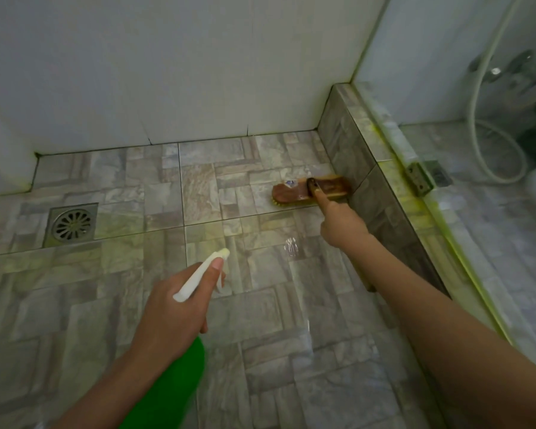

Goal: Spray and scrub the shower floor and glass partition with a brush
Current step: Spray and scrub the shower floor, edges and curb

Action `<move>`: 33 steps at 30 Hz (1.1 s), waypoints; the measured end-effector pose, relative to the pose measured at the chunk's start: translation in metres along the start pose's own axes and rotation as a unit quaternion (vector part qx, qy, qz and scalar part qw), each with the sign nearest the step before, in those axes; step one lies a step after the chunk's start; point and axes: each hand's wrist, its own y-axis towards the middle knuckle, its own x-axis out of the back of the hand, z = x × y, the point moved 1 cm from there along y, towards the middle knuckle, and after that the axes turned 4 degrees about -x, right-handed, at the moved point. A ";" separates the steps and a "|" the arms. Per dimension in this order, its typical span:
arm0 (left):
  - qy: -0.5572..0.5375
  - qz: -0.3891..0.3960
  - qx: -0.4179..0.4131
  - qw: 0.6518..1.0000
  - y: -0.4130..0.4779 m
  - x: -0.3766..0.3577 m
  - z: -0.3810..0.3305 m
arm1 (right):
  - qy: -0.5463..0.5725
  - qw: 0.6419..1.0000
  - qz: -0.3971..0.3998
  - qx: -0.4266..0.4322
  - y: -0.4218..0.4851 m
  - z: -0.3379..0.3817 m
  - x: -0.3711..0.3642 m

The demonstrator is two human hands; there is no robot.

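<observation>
A wooden scrub brush with yellow bristles lies bristles-down on the stone-pattern shower floor, close against the tiled curb. My right hand holds it, with the index finger stretched along its back. My left hand grips the white trigger head of a green spray bottle, low in the centre of the view, nozzle aimed at the floor ahead. The glass partition rises from the curb on the right.
A square metal floor drain sits at the left. White wall tiles close the far side. The tiled curb carries a metal hinge. Behind the glass hang a shower hose and tap fittings.
</observation>
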 end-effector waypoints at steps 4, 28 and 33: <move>-0.028 -0.054 0.019 0.998 0.005 0.003 0.000 | -0.017 1.000 -0.009 0.008 -0.001 -0.012 -0.008; -0.024 -0.119 0.075 0.990 0.008 0.034 0.013 | -0.083 0.993 0.085 0.002 -0.140 -0.014 -0.044; 0.010 -0.095 0.072 0.993 0.018 0.063 0.017 | -0.048 0.997 0.011 0.051 -0.040 0.015 -0.019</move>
